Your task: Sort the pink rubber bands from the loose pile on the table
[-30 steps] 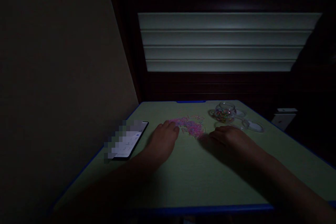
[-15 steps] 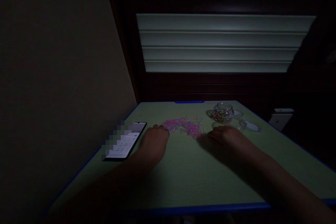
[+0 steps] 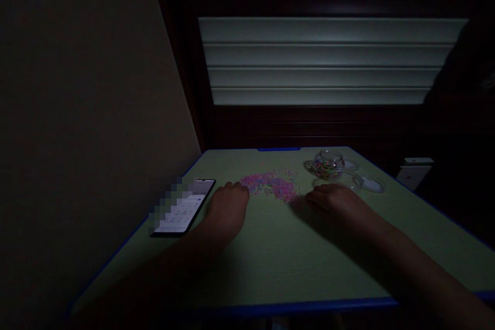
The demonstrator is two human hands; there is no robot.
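A loose heap of tiny pink and purple rubber bands (image 3: pixel 271 185) lies on a pale green table (image 3: pixel 278 252) with a blue rim. My left hand (image 3: pixel 228 206) rests palm down at the heap's left edge, fingers loosely together. My right hand (image 3: pixel 335 201) lies flat just right of the heap, fingers stretched toward it. Nothing shows in either hand. The room is very dark.
A lit phone (image 3: pixel 183 209) lies at the table's left edge. A small round glass jar (image 3: pixel 328 164) with coloured bands stands at the back right, with clear lids (image 3: pixel 369 184) beside it. A wall runs along the left; slatted blinds (image 3: pixel 325 62) hang behind.
My left hand has slid back and to the left, off the heap to its left edge. My right hand has hardly moved.
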